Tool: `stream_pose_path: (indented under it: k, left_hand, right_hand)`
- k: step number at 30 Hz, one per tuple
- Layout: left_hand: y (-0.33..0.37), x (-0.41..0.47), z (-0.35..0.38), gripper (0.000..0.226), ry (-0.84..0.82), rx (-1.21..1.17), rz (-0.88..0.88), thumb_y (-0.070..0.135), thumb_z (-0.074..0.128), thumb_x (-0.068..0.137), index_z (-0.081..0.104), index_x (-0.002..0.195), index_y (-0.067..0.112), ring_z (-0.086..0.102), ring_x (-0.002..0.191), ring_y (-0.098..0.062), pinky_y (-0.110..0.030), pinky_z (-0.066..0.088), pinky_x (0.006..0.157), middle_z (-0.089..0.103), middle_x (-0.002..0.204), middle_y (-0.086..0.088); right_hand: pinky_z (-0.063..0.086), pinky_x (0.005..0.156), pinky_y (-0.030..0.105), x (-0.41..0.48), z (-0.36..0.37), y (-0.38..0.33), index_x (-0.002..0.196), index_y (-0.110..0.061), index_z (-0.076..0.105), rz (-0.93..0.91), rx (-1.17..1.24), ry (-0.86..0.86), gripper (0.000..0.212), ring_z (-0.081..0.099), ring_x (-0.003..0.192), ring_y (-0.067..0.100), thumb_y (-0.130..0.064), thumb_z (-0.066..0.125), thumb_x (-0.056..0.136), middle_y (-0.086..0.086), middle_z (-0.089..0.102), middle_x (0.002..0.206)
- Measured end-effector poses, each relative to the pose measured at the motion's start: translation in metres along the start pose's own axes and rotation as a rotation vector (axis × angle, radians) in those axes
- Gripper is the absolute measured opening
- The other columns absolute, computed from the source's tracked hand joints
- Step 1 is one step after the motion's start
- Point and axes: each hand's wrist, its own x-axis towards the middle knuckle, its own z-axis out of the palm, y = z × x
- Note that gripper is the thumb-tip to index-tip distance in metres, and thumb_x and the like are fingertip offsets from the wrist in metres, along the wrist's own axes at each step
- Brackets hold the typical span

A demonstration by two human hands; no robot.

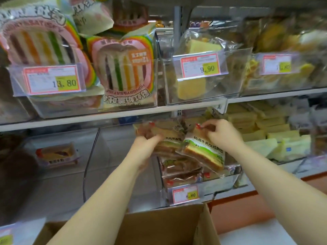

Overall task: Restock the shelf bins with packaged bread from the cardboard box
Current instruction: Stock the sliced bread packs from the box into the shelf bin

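Left hand (146, 146) grips a see-through pack of brown bread (159, 129); right hand (223, 135) pinches the top of a green-and-white bread pack (203, 152) beside it. Under both hands sits a clear plastic bin (221, 184), with a brown cardboard box (168, 226) lower down.

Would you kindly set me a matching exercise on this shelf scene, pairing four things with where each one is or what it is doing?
Things:
1. rainbow-striped bread pack
2. cardboard box
3. right hand
4. 8.80 price tag

Places or states:
A. pinching the top of a green-labelled bread pack
B. on the front of the lower bin
C. inside the upper-shelf bin
D. open, at the bottom of the view

Pairs: 1-C; 2-D; 3-A; 4-B
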Motion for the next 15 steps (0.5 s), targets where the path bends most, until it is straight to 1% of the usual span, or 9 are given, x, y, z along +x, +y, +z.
stream_pose_path:
  k: [3, 5, 6, 8, 9, 10, 12, 13, 15]
  left_hand:
    - [-0.004, -0.004, -0.005, 0.055, -0.226, 0.298, 0.059, 0.024, 0.074, 0.080, 0.041, 0.123, 0.033, 0.058, 0.104, -0.001, -0.019, 0.044, 0.093, 0.061, 0.117, 0.008]
    - [-0.010, -0.005, -0.008, 0.065, -0.260, 0.516, 0.142, 0.025, 0.076, 0.078, 0.037, 0.129, 0.032, 0.037, 0.113, 0.018, -0.009, 0.028, 0.100, 0.049, 0.120, 0.018]
    - [-0.012, -0.006, -0.009, 0.065, -0.231, 0.635, 0.192, 0.027, 0.076, 0.078, 0.039, 0.131, 0.030, 0.025, 0.108, 0.025, -0.004, 0.019, 0.097, 0.044, 0.121, 0.019]
    - [-0.019, -0.003, -0.012, 0.068, -0.152, 0.775, 0.256, 0.032, 0.077, 0.076, 0.044, 0.136, 0.025, 0.016, 0.119, 0.017, -0.006, 0.017, 0.099, 0.042, 0.132, 0.012]
    - [-0.020, -0.002, -0.012, 0.070, -0.135, 0.798, 0.253, 0.035, 0.078, 0.075, 0.046, 0.137, 0.025, 0.022, 0.130, 0.003, -0.012, 0.021, 0.104, 0.043, 0.137, 0.007]
    - [-0.021, -0.001, -0.012, 0.071, -0.140, 0.812, 0.240, 0.036, 0.078, 0.074, 0.046, 0.137, 0.026, 0.034, 0.132, -0.008, -0.019, 0.029, 0.106, 0.046, 0.139, 0.005]
    - [-0.021, -0.001, -0.009, 0.072, -0.192, 0.871, 0.227, 0.035, 0.077, 0.074, 0.045, 0.138, 0.029, 0.048, 0.125, -0.016, -0.031, 0.041, 0.105, 0.048, 0.140, 0.002]
    - [-0.021, 0.000, -0.008, 0.072, -0.201, 0.905, 0.231, 0.033, 0.077, 0.075, 0.044, 0.139, 0.031, 0.048, 0.126, -0.018, -0.035, 0.042, 0.105, 0.044, 0.144, 0.000]
    - [-0.019, 0.002, -0.007, 0.069, -0.182, 0.944, 0.248, 0.030, 0.075, 0.077, 0.044, 0.139, 0.032, 0.040, 0.134, -0.021, -0.038, 0.040, 0.107, 0.029, 0.153, -0.003]
  right_hand:
    - [0.052, 0.073, 0.031, 0.010, 0.014, 0.003, 0.091, -0.031, 0.068, -0.054, -0.090, 0.105, 0.008, 0.062, 0.084, 0.019, -0.030, 0.067, 0.083, -0.006, 0.069, 0.091]
    - [0.051, 0.070, 0.030, 0.012, 0.018, 0.002, 0.086, -0.027, 0.066, -0.096, -0.122, 0.131, 0.007, 0.063, 0.082, 0.021, -0.032, 0.069, 0.082, -0.004, 0.067, 0.086]
    - [0.049, 0.064, 0.027, 0.011, 0.018, 0.001, 0.086, -0.025, 0.066, -0.102, -0.128, 0.106, 0.009, 0.063, 0.078, 0.021, -0.034, 0.067, 0.084, -0.003, 0.066, 0.082]
    - [0.043, 0.057, 0.025, 0.004, 0.010, -0.005, 0.091, -0.023, 0.068, -0.090, -0.167, 0.034, 0.025, 0.060, 0.069, 0.018, -0.045, 0.057, 0.089, -0.004, 0.064, 0.074]
    - [0.043, 0.058, 0.026, -0.003, 0.003, -0.009, 0.097, -0.025, 0.069, -0.081, -0.179, 0.002, 0.037, 0.060, 0.071, 0.017, -0.055, 0.049, 0.090, -0.004, 0.065, 0.075]
    - [0.047, 0.063, 0.028, -0.010, -0.003, -0.013, 0.106, -0.028, 0.067, -0.076, -0.179, -0.039, 0.049, 0.061, 0.079, 0.018, -0.066, 0.042, 0.088, -0.004, 0.068, 0.086]
    - [0.049, 0.083, 0.034, -0.031, -0.014, -0.022, 0.131, -0.035, 0.050, -0.086, -0.214, -0.187, 0.072, 0.057, 0.109, 0.019, -0.080, 0.039, 0.076, -0.005, 0.061, 0.123]
    - [0.046, 0.092, 0.038, -0.042, -0.015, -0.027, 0.140, -0.038, 0.037, -0.106, -0.274, -0.280, 0.081, 0.048, 0.122, 0.019, -0.081, 0.045, 0.072, -0.006, 0.050, 0.137]
    - [0.041, 0.101, 0.045, -0.057, -0.009, -0.030, 0.147, -0.040, 0.015, -0.170, -0.383, -0.360, 0.088, 0.029, 0.134, 0.021, -0.066, 0.059, 0.075, -0.005, 0.032, 0.148]
